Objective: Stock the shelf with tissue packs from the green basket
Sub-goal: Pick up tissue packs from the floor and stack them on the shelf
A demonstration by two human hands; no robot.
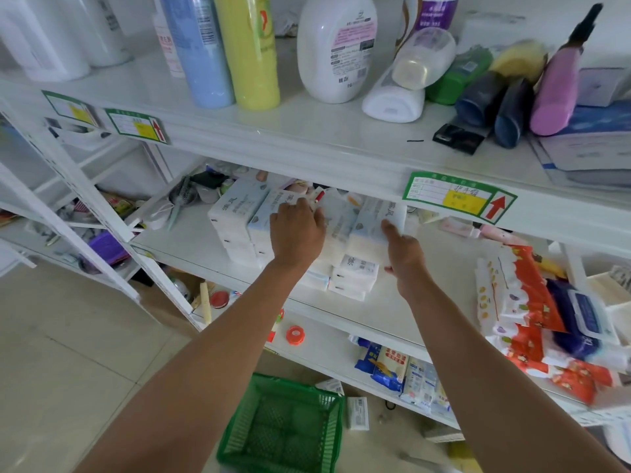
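Several white and pale-blue tissue packs (235, 213) are stacked in rows on the middle shelf board (392, 302). My left hand (297, 230) lies over the top of a middle pack (341, 227), fingers curled on its far edge. My right hand (406, 257) grips the right side of the neighbouring top pack (372, 220), thumb on its upper face. Lower packs (355, 271) show between my wrists. On the floor below my arms stands the green basket (297, 387); no packs are visible inside it.
Bottles (336, 46) crowd the shelf above, its front edge just over my hands. Red-and-white wrapped rolls (519, 302) and a dark blue wipes pack (580, 319) lie at the right. A small white pack (358, 413) is on the floor beside the basket. Snack bags (389, 367) fill the lower shelf.
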